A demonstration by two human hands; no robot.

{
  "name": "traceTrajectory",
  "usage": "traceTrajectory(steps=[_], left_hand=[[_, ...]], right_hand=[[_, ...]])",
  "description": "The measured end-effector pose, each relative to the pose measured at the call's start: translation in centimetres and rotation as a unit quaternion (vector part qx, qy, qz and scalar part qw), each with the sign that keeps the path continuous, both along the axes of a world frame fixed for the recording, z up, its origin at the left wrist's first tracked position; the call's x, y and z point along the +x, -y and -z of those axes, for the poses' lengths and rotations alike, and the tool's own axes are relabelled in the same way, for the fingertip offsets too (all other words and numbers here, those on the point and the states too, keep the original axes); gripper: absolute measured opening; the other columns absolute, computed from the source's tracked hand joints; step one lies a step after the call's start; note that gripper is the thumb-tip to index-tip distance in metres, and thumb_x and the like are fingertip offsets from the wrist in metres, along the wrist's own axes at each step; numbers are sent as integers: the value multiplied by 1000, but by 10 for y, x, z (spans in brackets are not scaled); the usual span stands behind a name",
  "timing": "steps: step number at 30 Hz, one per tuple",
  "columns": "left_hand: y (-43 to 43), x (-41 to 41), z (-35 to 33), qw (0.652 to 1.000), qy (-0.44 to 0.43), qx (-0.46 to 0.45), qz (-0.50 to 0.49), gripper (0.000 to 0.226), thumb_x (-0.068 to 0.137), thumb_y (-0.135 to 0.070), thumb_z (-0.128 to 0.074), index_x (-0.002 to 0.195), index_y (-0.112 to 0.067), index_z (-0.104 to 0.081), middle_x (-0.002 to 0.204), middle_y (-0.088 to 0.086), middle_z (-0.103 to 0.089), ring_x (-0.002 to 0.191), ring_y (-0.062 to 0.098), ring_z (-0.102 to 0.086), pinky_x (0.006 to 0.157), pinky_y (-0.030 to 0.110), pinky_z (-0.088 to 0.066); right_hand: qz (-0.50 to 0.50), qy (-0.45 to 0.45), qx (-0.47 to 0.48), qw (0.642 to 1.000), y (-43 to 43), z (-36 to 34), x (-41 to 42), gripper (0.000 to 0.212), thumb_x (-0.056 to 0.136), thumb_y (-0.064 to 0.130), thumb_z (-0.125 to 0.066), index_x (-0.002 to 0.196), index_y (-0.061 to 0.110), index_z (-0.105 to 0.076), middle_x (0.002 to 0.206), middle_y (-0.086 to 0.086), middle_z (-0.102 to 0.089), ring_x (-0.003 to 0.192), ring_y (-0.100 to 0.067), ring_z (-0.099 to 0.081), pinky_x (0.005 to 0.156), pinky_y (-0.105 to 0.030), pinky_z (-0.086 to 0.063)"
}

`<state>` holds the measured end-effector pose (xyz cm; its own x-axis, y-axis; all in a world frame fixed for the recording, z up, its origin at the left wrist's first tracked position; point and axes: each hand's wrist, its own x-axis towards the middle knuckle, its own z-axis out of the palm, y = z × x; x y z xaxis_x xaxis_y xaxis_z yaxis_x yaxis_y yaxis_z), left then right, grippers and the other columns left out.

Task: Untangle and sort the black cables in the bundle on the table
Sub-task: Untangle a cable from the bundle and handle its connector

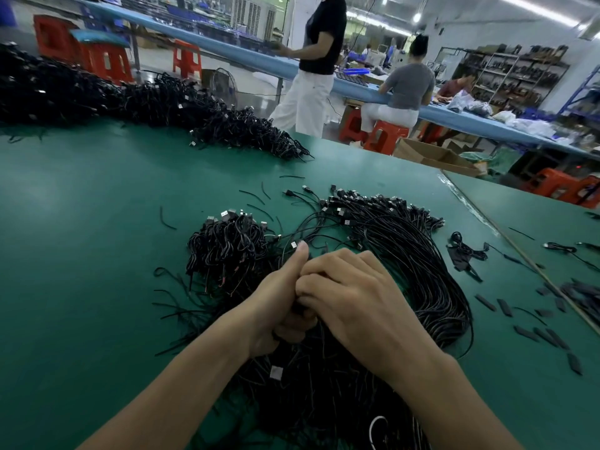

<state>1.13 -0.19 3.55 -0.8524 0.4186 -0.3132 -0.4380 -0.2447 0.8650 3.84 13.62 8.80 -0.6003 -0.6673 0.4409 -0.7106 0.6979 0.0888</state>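
A left hand [279, 297] and right hand [354, 293] pressed together over black cables [406, 254] on a green surface [81, 238]

The left hand, thumb raised, curls its fingers round a clutch of the black cables. The right hand sits against it with fingers bent inward, and whether it grips any cable is hidden. The cables fan out from under both hands toward the right, their connector ends gathered at the far side. Just to the left lies a smaller heap of coiled cables [227, 245]. Short black strips [503, 306] are scattered to the right, and a long cable pile [130, 95] lines the far left edge
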Motion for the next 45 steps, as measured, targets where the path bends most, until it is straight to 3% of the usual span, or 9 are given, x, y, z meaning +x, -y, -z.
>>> traceTrajectory(steps=[5,9,13,16,20,29,35,40,45], left_hand=[[6,-1,-2,992,-36,20,122,70,69,-91,-44,57,-24,-32,52,-8,-24,41,6,-15,35,14,-12],[18,1,-6,963,-157,-9,218,44,70,-31,-79,99,-11,-52,63,-6,-30,48,3,-26,39,14,-22],[16,5,-9,953,-181,-83,228,27,75,-4,-77,90,-3,-55,59,-5,-33,45,3,-32,39,16,-28],[14,6,-8,952,-186,-119,213,22,81,-2,-73,87,4,-53,60,1,-35,47,9,-31,39,19,-29],[13,7,-10,952,-191,-125,205,22,87,4,-66,79,-16,-59,60,2,-37,47,9,-31,39,20,-28],[8,10,-11,952,-185,-161,183,19,89,4,-63,81,-11,-55,62,2,-39,49,9,-31,42,21,-26],[5,10,-8,955,-165,-173,179,18,88,3,-65,83,-9,-53,60,-3,-40,46,6,-34,42,20,-29],[8,7,-7,966,-150,-105,181,26,83,2,-67,70,-20,-59,56,-10,-45,46,3,-35,41,16,-29],[8,1,-6,982,-64,118,137,20,78,-5,-54,73,-19,-67,69,-3,-52,56,6,-41,45,16,-34]], right_hand=[[40,118,-92,988,-5,2,-1,18,95,24,-53,93,18,-70,96,6,-63,90,-14,-54,81,-34,-47],[45,237,-171,955,-11,-3,-4,7,91,18,-67,86,23,-67,89,10,-62,88,-7,-57,78,-31,-48],[77,237,-149,957,-11,-3,-1,8,89,28,-70,92,30,-62,85,15,-59,83,-4,-55,74,-25,-47],[96,245,-141,954,-12,-4,0,28,88,33,-70,114,35,-59,87,19,-55,81,0,-51,74,-19,-44],[101,220,-126,962,-9,-6,4,9,88,34,-70,95,32,-66,86,17,-57,82,-3,-53,77,-26,-48],[84,225,-52,969,-4,-11,8,4,95,26,-61,91,26,-61,95,12,-56,88,-7,-52,80,-29,-49],[58,198,0,978,0,-14,7,26,94,18,-61,86,32,-41,86,11,-54,83,-9,-47,75,-18,-34],[47,165,29,985,-5,-14,6,21,88,4,-61,86,21,-50,83,6,-53,79,-13,-44,73,-18,-27],[25,115,-56,991,-17,-13,2,21,81,-8,-65,86,12,-58,81,0,-57,79,-22,-52,70,-34,-47]])
